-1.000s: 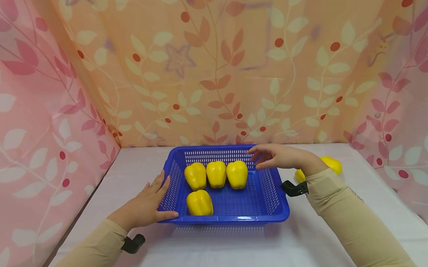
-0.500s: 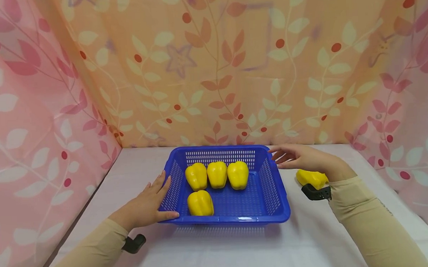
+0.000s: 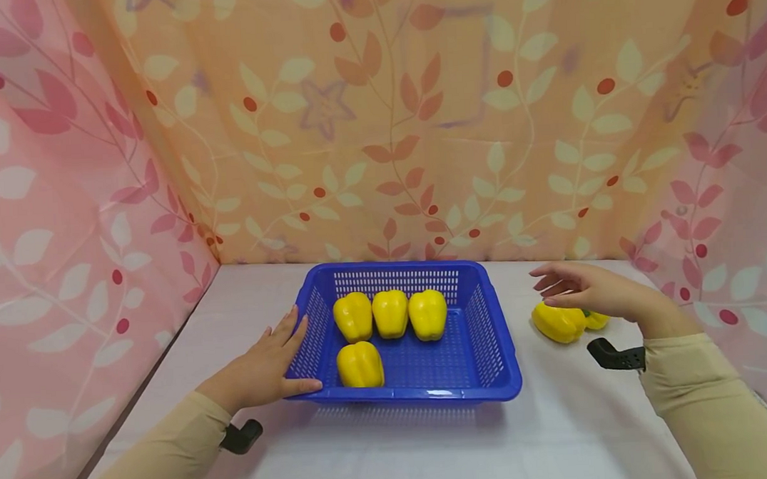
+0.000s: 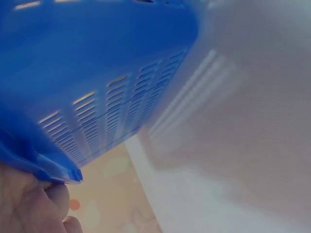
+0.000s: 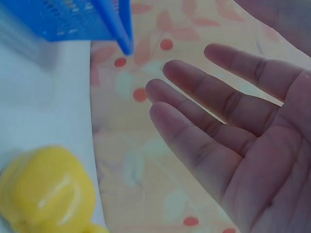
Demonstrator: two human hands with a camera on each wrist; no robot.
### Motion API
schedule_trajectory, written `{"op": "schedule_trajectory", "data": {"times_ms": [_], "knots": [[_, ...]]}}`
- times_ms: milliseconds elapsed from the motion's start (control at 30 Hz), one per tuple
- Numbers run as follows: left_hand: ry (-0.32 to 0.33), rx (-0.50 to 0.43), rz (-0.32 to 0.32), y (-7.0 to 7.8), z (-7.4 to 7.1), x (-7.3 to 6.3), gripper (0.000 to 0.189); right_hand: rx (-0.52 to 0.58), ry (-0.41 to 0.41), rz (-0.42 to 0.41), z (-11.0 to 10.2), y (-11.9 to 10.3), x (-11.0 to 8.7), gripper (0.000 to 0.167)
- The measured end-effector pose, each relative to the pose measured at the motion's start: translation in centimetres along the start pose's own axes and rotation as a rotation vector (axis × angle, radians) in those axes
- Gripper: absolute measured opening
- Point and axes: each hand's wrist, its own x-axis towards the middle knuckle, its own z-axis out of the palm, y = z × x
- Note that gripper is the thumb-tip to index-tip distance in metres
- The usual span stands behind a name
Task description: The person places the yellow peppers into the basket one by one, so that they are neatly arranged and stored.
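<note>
A blue plastic basket (image 3: 422, 393) with slotted sides stands on the table. Inside it, three yellow bell peppers (image 3: 389, 314) line up toward the back, and another yellow bell pepper (image 3: 360, 365) sits near the front left corner. My left hand (image 3: 257, 370) rests on the basket's left rim, fingers spread, thumb along the front rim. Right of the basket, my right hand (image 3: 601, 294) hovers over two more bell peppers: a nearer one (image 3: 559, 323) and one behind it (image 3: 596, 321), partly hidden. In the right wrist view its palm (image 5: 277, 184) holds nothing and the fingers reach out loosely.
A white cloth covers the table (image 3: 393, 453). Patterned curtains (image 3: 385, 125) hang along the back and both sides. Each wrist wears a black strap mount, the right one (image 3: 616, 356) low over the table.
My right hand has moved right, from over the basket's right side to above the loose bell peppers, bringing them into fuller view. The left hand has stayed on the rim.
</note>
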Motion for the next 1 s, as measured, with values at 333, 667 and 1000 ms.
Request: {"op": "schedule_trajectory", "data": {"times_ms": [333,667,1000], "knots": [[-0.004,-0.035,-0.005,0.3,-0.4,-0.2,0.109,-0.027,0.01,0.049,-0.3,1.6,-1.7,0.051],[0.004,-0.019,-0.007,0.1,0.0,0.0,0.109,-0.028,0.04,0.073,-0.3,2.9,-2.9,0.054],[-0.004,-0.019,-0.011,0.1,0.0,0.0,0.109,-0.011,0.06,0.115,0.0,4.8,-3.4,0.053]]}}
